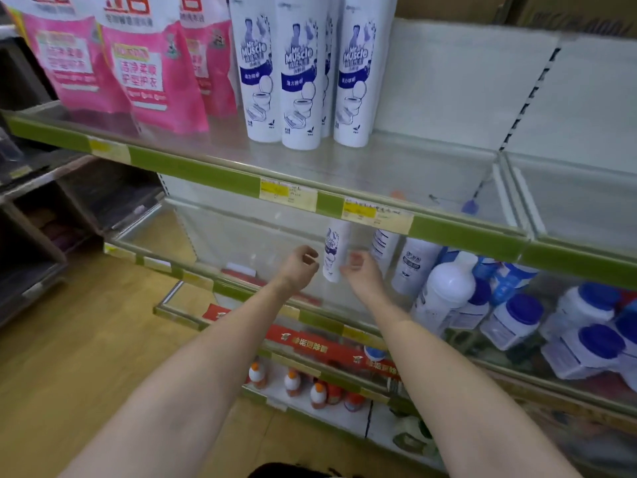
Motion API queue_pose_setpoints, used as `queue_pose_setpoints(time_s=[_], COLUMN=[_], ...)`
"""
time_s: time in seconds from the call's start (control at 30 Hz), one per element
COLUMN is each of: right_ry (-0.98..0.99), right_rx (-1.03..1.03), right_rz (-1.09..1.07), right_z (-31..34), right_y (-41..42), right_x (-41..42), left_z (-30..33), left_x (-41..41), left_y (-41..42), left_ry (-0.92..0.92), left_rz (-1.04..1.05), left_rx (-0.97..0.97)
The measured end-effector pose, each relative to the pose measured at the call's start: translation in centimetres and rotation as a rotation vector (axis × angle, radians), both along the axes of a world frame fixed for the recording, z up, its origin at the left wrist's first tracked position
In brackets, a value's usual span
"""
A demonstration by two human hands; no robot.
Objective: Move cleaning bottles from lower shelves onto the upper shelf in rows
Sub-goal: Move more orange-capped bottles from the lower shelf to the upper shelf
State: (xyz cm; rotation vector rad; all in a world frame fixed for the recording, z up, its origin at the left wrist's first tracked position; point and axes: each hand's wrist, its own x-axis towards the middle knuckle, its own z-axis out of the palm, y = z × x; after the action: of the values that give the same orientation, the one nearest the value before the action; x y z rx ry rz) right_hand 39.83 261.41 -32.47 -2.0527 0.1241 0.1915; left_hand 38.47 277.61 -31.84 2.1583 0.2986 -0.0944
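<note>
Three tall white Mr Muscle bottles (299, 81) stand in a row on the upper shelf (406, 167), with another partly hidden behind them. On the lower shelf (241, 243), one more white Mr Muscle bottle (333, 253) stands just under the green rail. My left hand (303, 263) is a little to its left, fingers curled and apart, holding nothing. My right hand (360, 272) is at the bottle's right side with its fingertips close to the bottle's base. I cannot tell whether they touch it. Both forearms reach in from below.
Pink detergent pouches (144, 63) fill the upper shelf's left part. Right of my hands stand more white bottles (417, 267), a large white capped bottle (444, 294) and blue-lidded jars (513, 319). Orange-capped bottles (293, 381) sit on the bottom shelf. A dark rack (41, 236) stands at left.
</note>
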Motion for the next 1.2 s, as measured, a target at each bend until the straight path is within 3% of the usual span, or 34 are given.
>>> queue_pose_setpoints(time_s=[0.37,0.53,0.73,0.97,1.2], right_ry=[-0.043,-0.049,-0.078,-0.104,-0.112], right_rx=[-0.003,-0.092,-0.097,-0.046,-0.017], right_rz=[-0.095,0.040,0.118,0.199,0.276], right_z=[-0.4,0.2,0.4,0.4,2.4], right_y=[3.1,1.7,0.2,-2.7,-8.6], right_x=[3.5,3.4,0.1,-4.4,-9.2], left_z=[-2.3,-2.3,-2.1,-1.1,1.5], left_x=[2.4,2.2,0.2,-3.7,-8.5], left_y=[2.4,2.5,0.6,-2.9,-7.6], left_ry=[0.006,0.061,0.114,-0.006,0.003], left_rz=[-0.009,-0.079,-0.161,-0.128,-0.190], left_rx=[-0.031,-0.056,-0.124,-0.116,-0.095])
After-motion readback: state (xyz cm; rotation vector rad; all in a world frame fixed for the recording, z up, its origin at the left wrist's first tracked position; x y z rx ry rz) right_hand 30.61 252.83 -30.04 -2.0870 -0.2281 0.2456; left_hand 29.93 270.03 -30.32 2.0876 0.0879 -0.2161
